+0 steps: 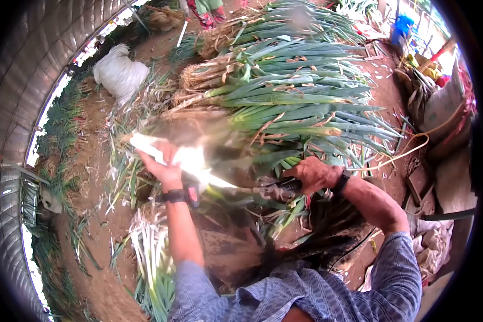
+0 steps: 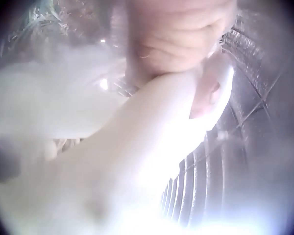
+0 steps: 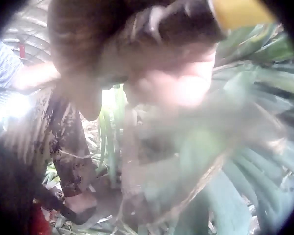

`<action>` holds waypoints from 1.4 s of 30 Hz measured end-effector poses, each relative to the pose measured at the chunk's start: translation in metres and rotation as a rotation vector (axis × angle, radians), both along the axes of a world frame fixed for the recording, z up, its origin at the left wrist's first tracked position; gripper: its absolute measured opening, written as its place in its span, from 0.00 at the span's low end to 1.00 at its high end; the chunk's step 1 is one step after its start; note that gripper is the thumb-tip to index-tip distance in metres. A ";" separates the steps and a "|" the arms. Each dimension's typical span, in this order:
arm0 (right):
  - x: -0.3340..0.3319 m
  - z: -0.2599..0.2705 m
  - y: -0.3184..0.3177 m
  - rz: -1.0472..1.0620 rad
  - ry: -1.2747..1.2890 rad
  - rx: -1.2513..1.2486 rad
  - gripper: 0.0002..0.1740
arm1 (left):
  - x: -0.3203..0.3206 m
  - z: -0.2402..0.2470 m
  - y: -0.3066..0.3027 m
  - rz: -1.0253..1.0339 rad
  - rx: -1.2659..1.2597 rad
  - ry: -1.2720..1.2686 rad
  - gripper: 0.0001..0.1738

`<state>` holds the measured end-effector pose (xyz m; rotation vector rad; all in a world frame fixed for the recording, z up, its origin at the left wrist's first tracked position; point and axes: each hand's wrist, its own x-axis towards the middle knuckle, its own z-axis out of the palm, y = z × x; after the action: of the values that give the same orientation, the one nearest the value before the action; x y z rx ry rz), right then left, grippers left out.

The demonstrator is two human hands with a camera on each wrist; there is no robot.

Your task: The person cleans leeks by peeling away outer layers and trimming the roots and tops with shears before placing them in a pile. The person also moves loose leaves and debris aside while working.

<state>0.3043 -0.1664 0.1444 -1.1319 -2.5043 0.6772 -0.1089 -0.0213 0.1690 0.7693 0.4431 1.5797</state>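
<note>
In the head view my left hand (image 1: 165, 167) grips the thick white stalk of a long green onion (image 1: 147, 148), its lower part washed out by glare. The left wrist view shows the fingers (image 2: 181, 39) curled over the pale stalk (image 2: 137, 120). Farther right, my right hand (image 1: 317, 175) grips a dark handled tool (image 1: 280, 188) whose narrow end points left toward the onion. Close up in the right wrist view, the dark tool (image 3: 181, 22) is blurred, with green leaves beside it. A hazy blur hangs between the hands.
Long green onions (image 1: 300, 96) lie heaped ahead, leaves to the right. A bundle of white-stemmed onions (image 1: 147, 241) lies at the lower left. A white sack (image 1: 121, 72) sits at the back left, and a pale hose (image 1: 413, 147) curves at the right. Another person's legs (image 1: 205, 16) show at the top.
</note>
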 end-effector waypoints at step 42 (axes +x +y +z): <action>-0.016 0.017 0.021 -0.110 0.141 -0.033 0.29 | 0.001 -0.054 0.030 0.085 -0.431 0.060 0.29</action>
<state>0.2887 -0.1452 0.1618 -1.1806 -2.3031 0.7433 -0.1082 0.0091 0.1148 0.4706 0.8377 1.4706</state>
